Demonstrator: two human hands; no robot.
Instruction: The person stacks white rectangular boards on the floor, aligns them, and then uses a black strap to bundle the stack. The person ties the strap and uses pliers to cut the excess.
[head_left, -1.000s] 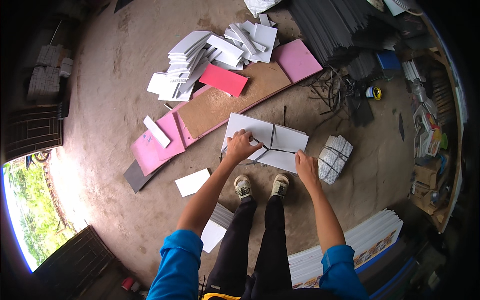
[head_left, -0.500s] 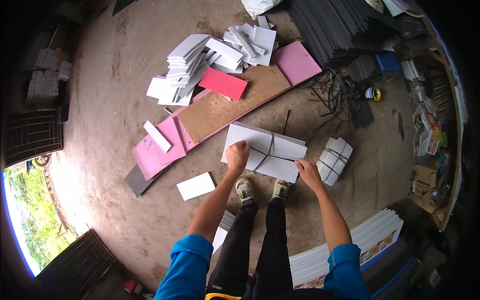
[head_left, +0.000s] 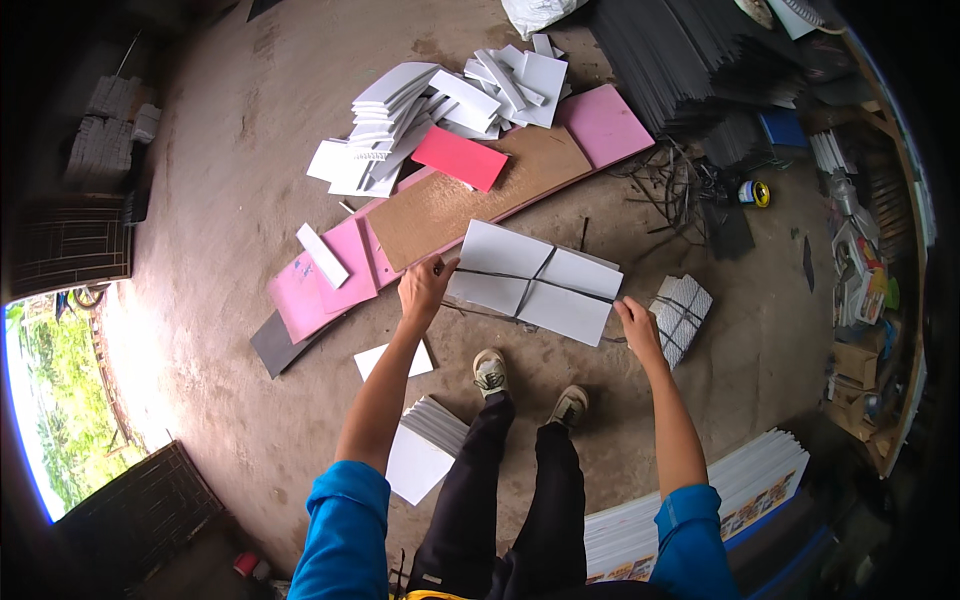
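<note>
"In the head view, where's the bundle?"

"The white board bundle (head_left: 552,303) is in front of the person's shoes (head_left: 490,372), between both hands. I can't tell whether it rests fully on the floor (head_left: 600,440)."

"How is it tied?"

"A black strap (head_left: 572,291) runs along its length and crosses another length going over its short side."

"And the left hand (head_left: 425,292)?"

"It's at the bundle's left end, fingers closed on the strap at the edge. The right hand (head_left: 638,328) is at the opposite end, its fingers likewise pinched on the strap by the corner."

"What's around them?"

"Just right of the right hand is a smaller wrapped package (head_left: 683,318), also bound with dark straps. Below the left hand lie a white sheet (head_left: 395,362) and, nearer the legs, a white stack (head_left: 422,458)."

"And beyond the bundle?"

"A brown board (head_left: 485,205) on long pink boards (head_left: 605,128), with a red panel (head_left: 460,158) across its edge. White offcuts (head_left: 400,100) are heaped behind."
</note>
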